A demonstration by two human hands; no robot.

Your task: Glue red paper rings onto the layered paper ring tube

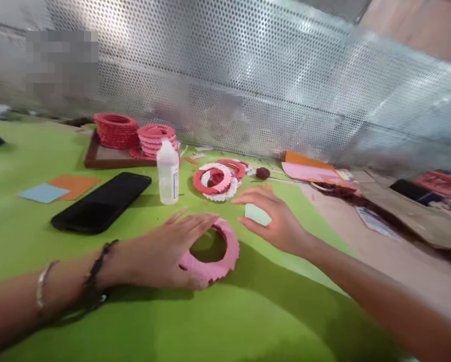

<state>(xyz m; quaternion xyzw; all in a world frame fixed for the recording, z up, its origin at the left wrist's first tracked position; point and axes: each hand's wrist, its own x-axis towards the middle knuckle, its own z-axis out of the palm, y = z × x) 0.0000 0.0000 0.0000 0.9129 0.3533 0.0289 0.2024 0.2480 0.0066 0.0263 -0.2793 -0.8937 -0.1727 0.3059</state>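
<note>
A pink paper ring (230, 246) with a jagged outer edge lies on the green tabletop in the middle. My left hand (161, 251) is on its left side, the thumb at the near edge and the fingers stretched along the far edge; the palm hides that part of the ring. To the right, my right hand (278, 218) is raised, thumb and fingers apart in a curve with nothing between them. A pale green paper piece (257, 215) lies behind its fingers. Just beyond both hands are red and white paper rings (212, 180), overlapping on the table.
A white squeeze bottle (167, 176) stands upright behind my left hand, beside a black phone (103, 203). Orange (75, 185) and blue paper (43, 192) lie left. A brown tray (116, 163) bears stacked red rings (116, 130). A perforated metal panel (225, 75) rises behind.
</note>
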